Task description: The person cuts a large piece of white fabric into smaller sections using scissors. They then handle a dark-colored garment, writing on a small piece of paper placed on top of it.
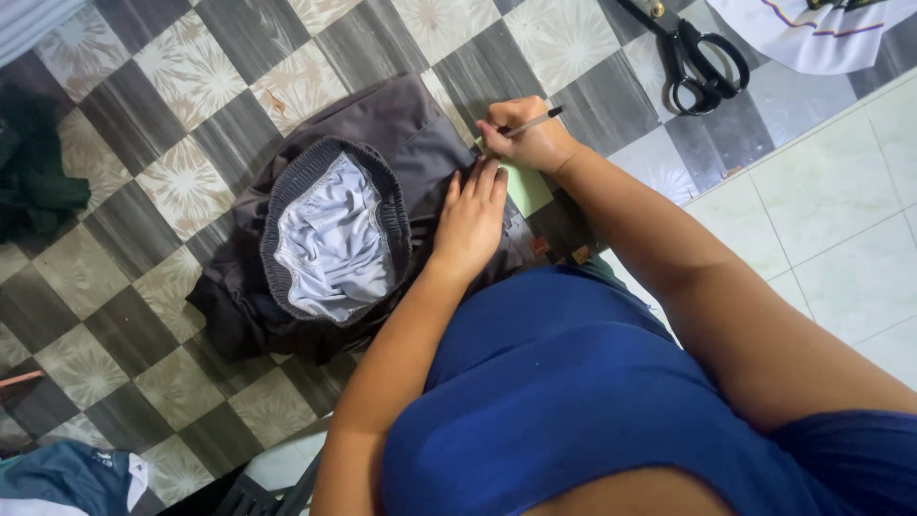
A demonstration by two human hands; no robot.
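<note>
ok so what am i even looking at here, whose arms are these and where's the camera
The camera sits on a person's head and looks straight down, so the arms are the wearer's own, above a blue top. They work on a checkered tile floor. The left hand lies flat on a dark grey garment with an elastic waistband and pale lining. The right hand holds a pencil, tip at the cloth beside a light green piece, perhaps paper. Black scissors lie on the floor further off, near white cloth.
</note>
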